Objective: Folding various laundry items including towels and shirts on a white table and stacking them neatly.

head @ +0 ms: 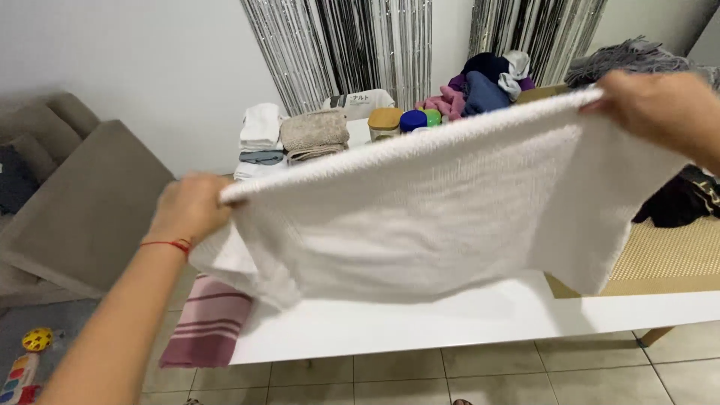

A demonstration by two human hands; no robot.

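A white towel hangs spread out above the white table. My left hand grips its left upper corner; a red string is tied round that wrist. My right hand grips the right upper corner, higher up, so the top edge slants upward to the right. The towel's lower edge drapes close to the tabletop and hides much of it.
Folded white and beige towels are stacked at the table's far side, beside jars and a heap of clothes. A pink striped cloth hangs off the left edge. A woven mat, dark garment, sofa and floor toys surround.
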